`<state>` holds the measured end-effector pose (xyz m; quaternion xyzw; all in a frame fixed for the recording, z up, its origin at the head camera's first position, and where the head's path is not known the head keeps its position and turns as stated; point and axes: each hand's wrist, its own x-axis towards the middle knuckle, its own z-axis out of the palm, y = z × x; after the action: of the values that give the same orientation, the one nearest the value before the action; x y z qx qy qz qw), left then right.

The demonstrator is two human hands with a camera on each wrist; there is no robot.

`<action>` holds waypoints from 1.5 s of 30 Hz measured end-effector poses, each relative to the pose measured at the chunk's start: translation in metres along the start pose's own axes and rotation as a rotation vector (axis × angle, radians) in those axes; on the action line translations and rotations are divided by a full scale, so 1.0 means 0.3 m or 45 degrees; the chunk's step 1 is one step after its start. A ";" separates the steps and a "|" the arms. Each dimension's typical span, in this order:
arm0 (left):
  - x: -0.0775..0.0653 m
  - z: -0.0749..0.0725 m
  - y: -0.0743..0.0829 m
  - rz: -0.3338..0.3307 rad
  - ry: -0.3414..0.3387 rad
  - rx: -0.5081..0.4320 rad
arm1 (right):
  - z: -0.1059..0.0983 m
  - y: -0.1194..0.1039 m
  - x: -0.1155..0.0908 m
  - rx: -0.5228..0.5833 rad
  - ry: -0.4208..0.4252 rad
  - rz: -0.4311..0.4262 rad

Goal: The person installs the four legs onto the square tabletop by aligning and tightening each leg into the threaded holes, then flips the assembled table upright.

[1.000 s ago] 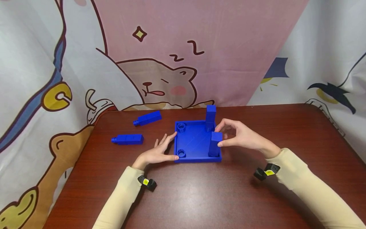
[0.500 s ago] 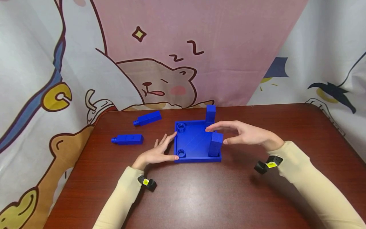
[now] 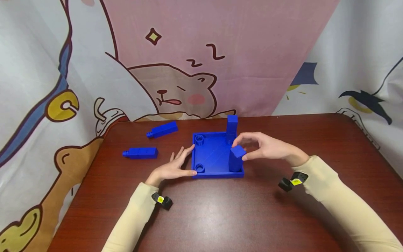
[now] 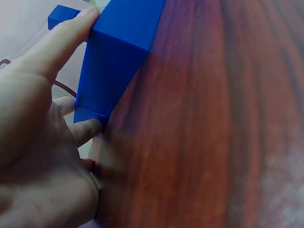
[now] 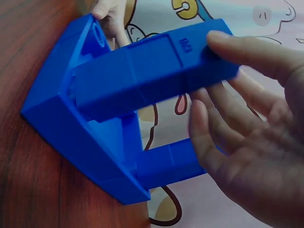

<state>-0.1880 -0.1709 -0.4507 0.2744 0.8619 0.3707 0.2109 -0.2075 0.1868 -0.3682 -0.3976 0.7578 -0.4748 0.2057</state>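
A blue square tabletop-like base [image 3: 214,154] with raised edges lies on the table, ring-shaped sockets at its two left corners. Two blue square legs stand upright at its right corners. My right hand [image 3: 270,148] pinches the top of the near leg [image 3: 238,152] between thumb and fingers; this leg is turned relative to the base's edges. In the right wrist view the same leg [image 5: 142,71] carries small embossed characters. The far leg [image 3: 232,127] stands untouched. My left hand [image 3: 171,169] touches the base's left side, thumb at the near corner, fingers extended along the wall.
Two more blue legs with narrow threaded ends lie left of the base, one farther back [image 3: 163,129] and one nearer [image 3: 141,153]. Behind the brown table [image 3: 207,217] hangs a cartoon-printed curtain [image 3: 195,52]. Each wrist wears a small black camera.
My right hand let go of the near leg, reached across its top with extended fingers, then took hold again. The leg has turned about its upright axis. My left hand has stayed put.
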 end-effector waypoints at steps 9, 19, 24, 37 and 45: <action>0.003 -0.007 0.004 0.008 -0.006 0.000 | 0.025 -0.002 -0.002 -0.054 0.213 0.067; 0.003 -0.010 0.004 0.009 -0.002 0.003 | 0.017 0.000 -0.008 0.008 0.120 0.050; 0.003 -0.007 0.000 0.012 0.000 0.002 | 0.006 0.005 -0.012 0.023 0.001 -0.040; -0.001 -0.003 0.001 0.013 0.006 0.002 | -0.002 0.015 0.001 0.235 -0.199 -0.168; -0.001 -0.002 0.004 0.013 0.000 0.003 | 0.003 0.021 0.003 0.241 -0.181 -0.112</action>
<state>-0.1876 -0.1708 -0.4493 0.2789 0.8609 0.3709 0.2088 -0.2100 0.1871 -0.3741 -0.4419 0.6749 -0.5234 0.2743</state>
